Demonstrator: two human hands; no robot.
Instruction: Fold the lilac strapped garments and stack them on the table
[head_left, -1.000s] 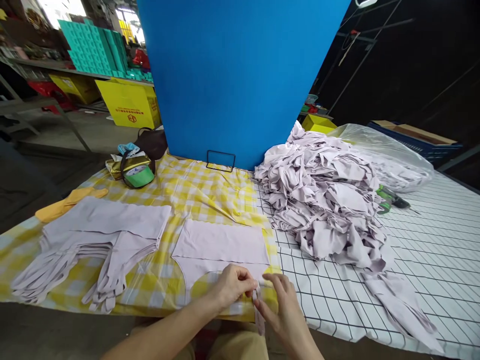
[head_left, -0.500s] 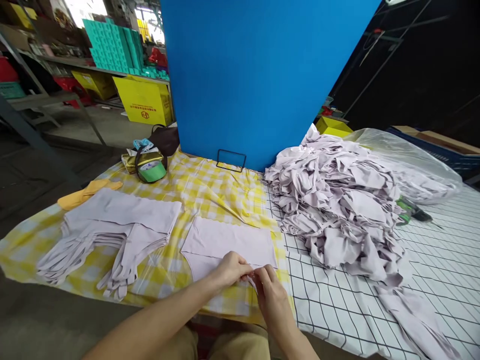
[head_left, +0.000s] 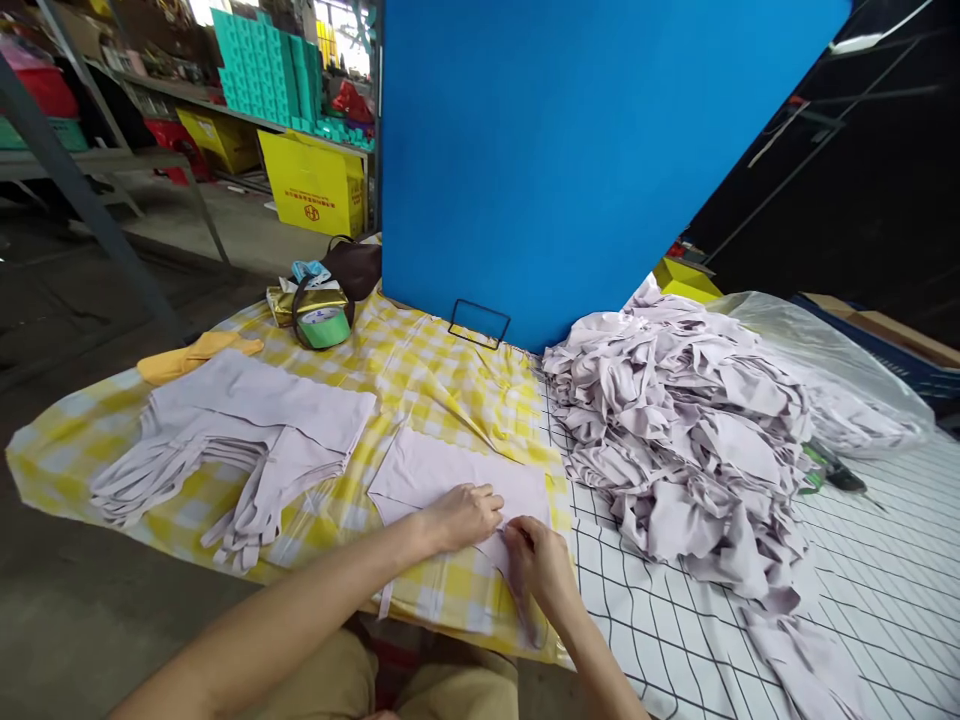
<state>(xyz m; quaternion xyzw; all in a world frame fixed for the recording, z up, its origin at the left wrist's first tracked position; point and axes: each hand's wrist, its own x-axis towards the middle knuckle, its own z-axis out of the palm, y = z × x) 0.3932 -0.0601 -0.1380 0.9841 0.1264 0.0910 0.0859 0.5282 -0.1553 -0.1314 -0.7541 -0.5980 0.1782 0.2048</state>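
A pale lilac strappy top (head_left: 442,468) lies spread out on a yellow checked plastic cloth (head_left: 420,360) in front of me. My left hand (head_left: 469,515) rests on its lower middle, fingers curled together and pressed against the fabric. Just to the right, my right hand (head_left: 544,568) pinches the top near its lower right edge, and a narrow part of it droops below the fingers. One thin strap hangs towards the cloth's front edge, left of centre. A neat stack of matching tops (head_left: 255,405) lies to my left, straps pointing towards me.
A big heap of lilac tops (head_left: 675,420) covers the white grid cloth (head_left: 637,600) on the right, beside a clear plastic bag (head_left: 847,370). An upright blue board (head_left: 570,170) stands behind. Green tape (head_left: 326,327) and an orange cloth (head_left: 196,357) sit at back left.
My left hand has left the pinch beside my right hand and moved up onto the fabric. The right hand stays low, with more fabric drooping under it. The view has shifted slightly.
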